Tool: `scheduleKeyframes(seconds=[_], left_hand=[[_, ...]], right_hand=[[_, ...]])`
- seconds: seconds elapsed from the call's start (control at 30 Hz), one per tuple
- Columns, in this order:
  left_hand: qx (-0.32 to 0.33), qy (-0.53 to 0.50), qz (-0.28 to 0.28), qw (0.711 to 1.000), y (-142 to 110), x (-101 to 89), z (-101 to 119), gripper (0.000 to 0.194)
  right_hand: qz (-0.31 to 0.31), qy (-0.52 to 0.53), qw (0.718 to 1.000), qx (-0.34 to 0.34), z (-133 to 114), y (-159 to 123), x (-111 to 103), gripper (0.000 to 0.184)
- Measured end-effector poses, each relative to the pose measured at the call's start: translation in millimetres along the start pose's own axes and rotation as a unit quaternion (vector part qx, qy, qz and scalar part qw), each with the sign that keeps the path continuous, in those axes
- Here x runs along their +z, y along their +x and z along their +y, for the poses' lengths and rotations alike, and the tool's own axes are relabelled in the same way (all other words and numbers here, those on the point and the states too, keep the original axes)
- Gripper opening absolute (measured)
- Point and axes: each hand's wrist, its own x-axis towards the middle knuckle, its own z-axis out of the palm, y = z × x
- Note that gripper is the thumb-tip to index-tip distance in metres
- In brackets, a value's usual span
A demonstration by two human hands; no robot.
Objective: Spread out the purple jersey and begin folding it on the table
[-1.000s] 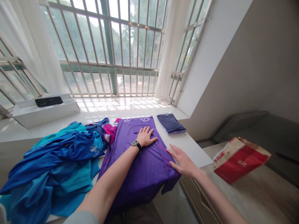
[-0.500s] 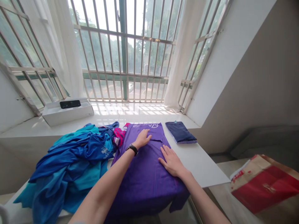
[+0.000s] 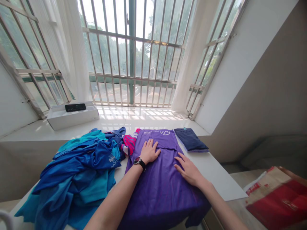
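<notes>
A purple shirt (image 3: 163, 179) with white print lies spread over the white table, its near end hanging past the front edge. Its far part is folded over, with a crease just beyond my hands. My left hand (image 3: 150, 151), with a black-strapped watch at the wrist, rests flat on the shirt, fingers spread. Toward the shirt's right side, my right hand (image 3: 188, 169) lies on the fabric with fingers stretched out. To the left is a heap of blue and teal shirts (image 3: 81, 172). A pink patterned garment (image 3: 129, 143) pokes out between heap and purple shirt.
A folded navy garment (image 3: 190, 140) lies at the table's back right. On the windowsill stands a white box (image 3: 73, 118) with a black phone-like device (image 3: 75, 107) on top. A red and tan paper bag (image 3: 278, 195) is at the lower right, beyond the table (image 3: 220, 172).
My left hand has drawn back slightly and now lies flatter, fingers pointing away. My right hand stays near the shirt's right side. The whole view has shifted a little.
</notes>
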Motion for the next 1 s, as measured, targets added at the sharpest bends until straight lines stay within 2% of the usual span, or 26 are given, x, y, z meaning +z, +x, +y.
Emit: scheduleKeyframes(seconds=[0.1,0.17,0.3,0.4,0.57,0.73,0.8,0.87,0.93,1.0], left_hand=[[0.002,-0.011,0.010,1.000,-3,-0.6,-2,0.068],[-0.001,-0.018,0.016,1.000,-4,-0.9,-2,0.069],[0.000,-0.034,0.020,0.999,-4,-1.1,-3,0.069],[-0.002,-0.043,0.030,0.999,-3,-1.5,-3,0.065],[-0.022,-0.044,0.033,0.998,-1,-0.6,-3,0.058],[-0.033,-0.034,0.014,0.999,-1,-5.4,3,0.057],[-0.031,-0.018,0.013,0.999,1,-18.6,4,0.058],[-0.022,0.006,0.017,1.000,6,-41.2,-1,0.061],[-0.032,0.032,0.024,0.999,14,-69.9,-14,0.059],[-0.031,0.054,0.017,0.998,22,-97.5,-35,0.049]], right_hand=[[0.117,0.054,0.992,-0.002,-3,36,-7,0.051],[0.157,0.059,0.986,-0.008,-7,71,-12,0.046],[0.105,-0.039,0.994,0.003,-19,140,-10,0.042],[0.072,-0.074,0.994,0.034,-25,172,7,0.046],[0.017,-0.069,0.994,0.080,-23,183,46,0.058],[-0.047,-0.083,0.989,0.113,-20,181,53,0.067],[-0.061,-0.081,0.988,0.120,-20,182,51,0.068],[-0.068,-0.079,0.986,0.128,-22,183,48,0.069],[-0.066,-0.076,0.986,0.135,-23,183,47,0.070],[-0.062,-0.074,0.985,0.141,-24,183,46,0.070]])
